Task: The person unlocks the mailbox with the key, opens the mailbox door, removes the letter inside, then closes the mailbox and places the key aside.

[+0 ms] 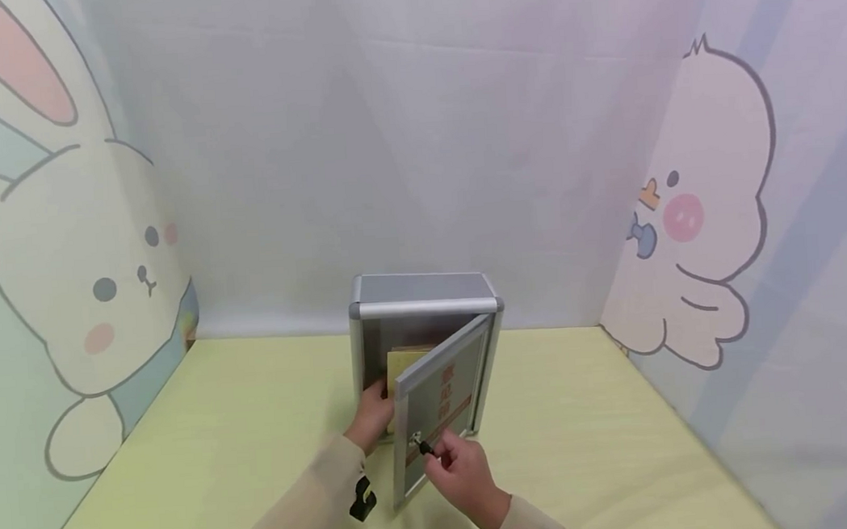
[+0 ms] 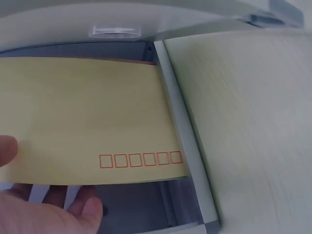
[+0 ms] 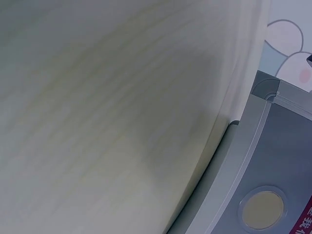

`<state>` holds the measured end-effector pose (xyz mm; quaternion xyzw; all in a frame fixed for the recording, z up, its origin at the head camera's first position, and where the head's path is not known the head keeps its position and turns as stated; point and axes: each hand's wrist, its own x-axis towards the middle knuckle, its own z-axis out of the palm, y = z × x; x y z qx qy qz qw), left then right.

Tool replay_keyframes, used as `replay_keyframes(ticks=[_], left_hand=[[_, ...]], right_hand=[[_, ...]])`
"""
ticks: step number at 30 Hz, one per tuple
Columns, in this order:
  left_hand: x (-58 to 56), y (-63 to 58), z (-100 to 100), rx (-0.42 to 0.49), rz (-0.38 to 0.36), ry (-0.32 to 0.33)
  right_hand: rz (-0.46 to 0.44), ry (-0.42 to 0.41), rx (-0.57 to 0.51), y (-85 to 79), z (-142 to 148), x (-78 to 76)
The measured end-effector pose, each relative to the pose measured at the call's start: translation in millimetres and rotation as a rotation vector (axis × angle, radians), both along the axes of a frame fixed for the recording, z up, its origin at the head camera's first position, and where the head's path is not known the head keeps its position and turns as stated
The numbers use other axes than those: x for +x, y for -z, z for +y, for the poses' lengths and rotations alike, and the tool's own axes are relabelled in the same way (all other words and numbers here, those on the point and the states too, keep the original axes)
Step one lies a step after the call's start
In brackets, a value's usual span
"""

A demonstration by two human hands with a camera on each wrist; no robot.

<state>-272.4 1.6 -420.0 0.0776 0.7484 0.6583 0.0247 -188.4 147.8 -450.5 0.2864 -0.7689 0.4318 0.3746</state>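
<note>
Digits of the left hand close over one long edge of a flat, tan paper envelope printed with red-outlined squares: one tip lies on its face, others go behind it. The envelope stands roughly upright inside a grey, metal-looking box with silver edging; a brownish edge shows behind it, so there may be more than one. It should be light, thin and easily bent; its smooth paper may slip, or crease against the box's rim. That free edge towards the box's open left side is probably the best place to pinch, flat and gently. In front of the box, the right hand pinches a small black-headed key at the lock of the box's silver-framed grey door, which stands open from the box's right side. The door looks stiff and should swing lightly by its frame. Beneath the box is a pale yellow table; behind the box hangs a whitish backdrop.
</note>
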Motion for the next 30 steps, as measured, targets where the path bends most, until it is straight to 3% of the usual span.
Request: replay_keyframes(ticks=[4,11,16,22,26,30], left_hand=[[0.0,3.2,-2,-0.005,0.068,0.014],[-0.3,-1.3,-6,-0.027,0.278,0.030],[2.2,-4.4,-10,-0.143,0.399,0.002],[3.2,3.0,-15,-0.268,0.601,-0.057],[3.7,6.1,-19,-0.271,0.608,-0.052],[6.6,7.4,-24,-0.204,0.523,-0.041]], right_hand=[[0.009,-0.003,-0.004,-0.5,0,0.5],[-0.009,0.013,-0.002,-0.3,0,1.7],[-0.013,0.004,-0.005,1.2,1,1.4],[-0.029,-0.012,0.000,-3.5,-1,2.7],[-0.037,-0.023,-0.010,-22.5,-7,12.9],[-0.034,-0.038,-0.013,-35.8,-10,21.1]])
